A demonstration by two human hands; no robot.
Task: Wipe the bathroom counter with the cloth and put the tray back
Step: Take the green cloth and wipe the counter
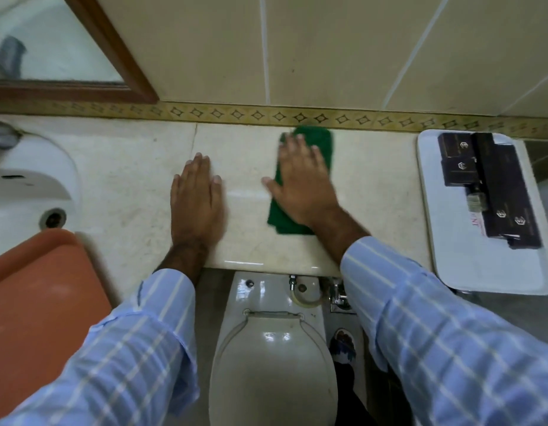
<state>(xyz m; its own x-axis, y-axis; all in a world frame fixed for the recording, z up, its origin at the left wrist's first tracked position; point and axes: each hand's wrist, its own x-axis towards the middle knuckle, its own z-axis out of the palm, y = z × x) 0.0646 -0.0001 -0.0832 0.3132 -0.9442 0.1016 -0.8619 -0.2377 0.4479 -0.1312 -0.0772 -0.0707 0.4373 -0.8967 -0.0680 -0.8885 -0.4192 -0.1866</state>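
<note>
On the tabletop (128, 179) the cloth (315, 146) lies toward the back, near the wall (328, 50), with the right hand (300, 179) flat on top of it. The left hand (195, 195) rests flat on the bare surface just to its left. The sink (26, 179) sits at the far left, below the mirror (51, 41). At the far right stands the tray (451, 241), carrying boxes (494, 179). The toilet (272, 364) stands below the front edge, between the two sleeves.

- The right hand (300, 182) hid the middle of the green cloth (320, 142).
- The orange tray (35, 302) and sink (26, 167) ran off the left edge.
- Print on the dark boxes (488, 182) was too blurred to read.
</note>
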